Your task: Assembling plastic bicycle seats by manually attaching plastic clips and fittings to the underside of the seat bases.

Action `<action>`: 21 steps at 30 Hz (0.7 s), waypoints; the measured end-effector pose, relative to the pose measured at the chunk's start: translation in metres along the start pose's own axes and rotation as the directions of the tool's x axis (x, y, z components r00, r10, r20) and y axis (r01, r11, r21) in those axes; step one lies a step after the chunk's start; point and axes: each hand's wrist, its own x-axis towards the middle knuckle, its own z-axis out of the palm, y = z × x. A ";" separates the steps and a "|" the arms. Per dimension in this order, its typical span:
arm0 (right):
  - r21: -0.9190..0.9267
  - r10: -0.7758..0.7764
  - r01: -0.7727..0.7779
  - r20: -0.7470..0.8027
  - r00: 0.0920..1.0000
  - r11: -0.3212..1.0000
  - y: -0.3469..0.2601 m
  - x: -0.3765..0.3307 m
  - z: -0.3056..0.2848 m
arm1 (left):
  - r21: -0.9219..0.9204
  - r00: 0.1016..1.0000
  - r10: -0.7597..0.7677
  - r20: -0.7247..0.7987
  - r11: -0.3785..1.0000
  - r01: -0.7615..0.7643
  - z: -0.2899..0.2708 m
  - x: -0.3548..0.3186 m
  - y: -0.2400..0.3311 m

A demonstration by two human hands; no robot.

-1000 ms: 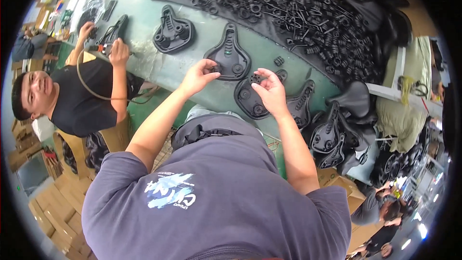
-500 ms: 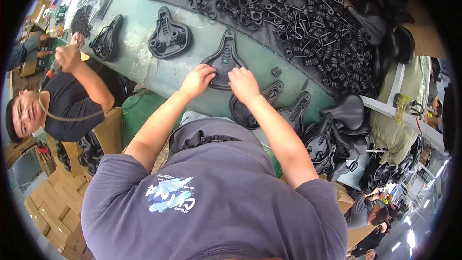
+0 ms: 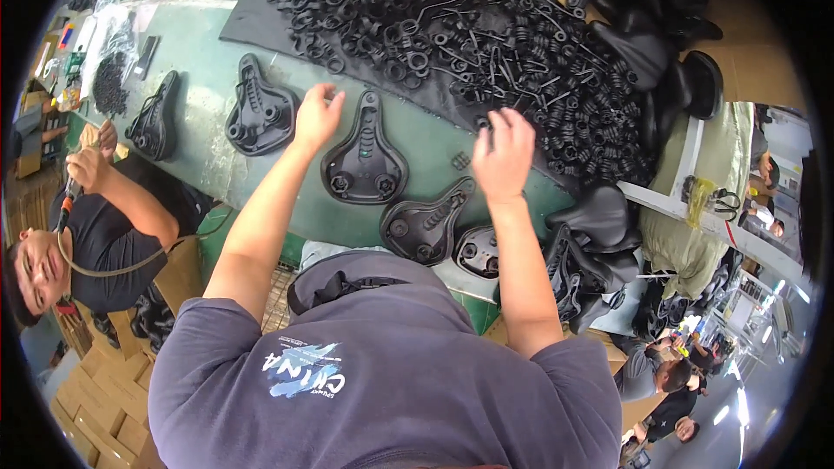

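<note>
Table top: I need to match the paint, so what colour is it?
Pale green, clearest in the head view, on the table top.

A long pale-green workbench [image 3: 208, 135] runs across the upper left of the frame, a dark mat [image 3: 261, 22] spread over its far end. Cardboard boxes [image 3: 95, 399] stack up at lower left. At lower right, bright daylight washes over a shiny floor [image 3: 738, 417].

Both hands have left the saddle [image 3: 365, 161]. The left hand [image 3: 317, 117] moved out to its left, and the right hand [image 3: 502, 155] reached toward the black parts [image 3: 486, 52].
</note>
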 end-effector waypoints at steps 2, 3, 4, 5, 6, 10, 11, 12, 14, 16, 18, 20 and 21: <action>-0.177 -0.028 0.008 -0.114 0.993 0.984 0.031 0.011 -0.023 | -0.022 0.992 -0.054 0.118 0.998 0.057 0.019 0.028 0.029; -0.296 -0.006 -0.037 -0.144 0.990 0.954 0.039 0.015 -0.034 | -0.036 0.978 -0.105 0.177 0.993 0.113 0.029 0.040 0.040; -0.409 0.013 -0.086 -0.178 0.984 0.908 0.047 0.018 -0.044 | -0.045 0.959 -0.153 0.238 0.985 0.168 0.040 0.050 0.050; -0.381 0.110 -0.164 -0.158 0.981 0.910 0.057 0.016 -0.050 | -0.027 0.966 -0.126 0.225 0.990 0.135 0.052 0.054 0.062; -0.352 0.207 -0.243 -0.136 0.969 0.904 0.070 0.011 -0.054 | 0.087 0.937 -0.168 0.305 0.985 0.148 0.064 0.062 0.075; 0.577 0.809 -0.778 0.318 0.495 0.249 0.096 -0.016 -0.027 | 0.096 0.948 -0.244 0.204 0.969 0.229 0.108 0.077 0.079; 0.563 0.797 -0.764 0.280 0.535 0.315 0.089 -0.014 -0.031 | 0.082 0.944 -0.270 0.189 0.962 0.259 0.113 0.081 0.074; 0.570 0.792 -0.758 0.282 0.542 0.316 0.087 -0.007 -0.037 | 0.083 0.946 -0.270 0.179 0.962 0.259 0.114 0.084 0.066; 0.363 0.721 -0.753 0.251 0.646 0.549 0.075 0.010 -0.052 | -0.038 0.942 -0.291 0.167 0.953 0.301 0.105 0.087 0.045; 0.546 0.646 -0.572 0.072 0.760 0.612 0.071 0.038 -0.059 | -0.145 0.979 -0.190 0.076 0.969 0.199 0.082 0.080 0.014; 0.516 0.733 -0.597 -0.092 0.674 0.614 0.062 0.062 -0.119 | -0.160 0.980 -0.111 0.166 0.977 0.138 0.063 0.063 0.055; 0.635 0.763 -0.529 -0.153 0.628 0.563 0.057 0.089 -0.160 | -0.109 0.998 0.059 0.033 0.993 -0.055 0.036 0.040 0.045; 0.647 0.737 -0.486 -0.180 0.651 0.587 0.049 0.102 -0.172 | -0.034 0.971 0.221 -0.093 0.974 -0.225 0.021 0.030 0.032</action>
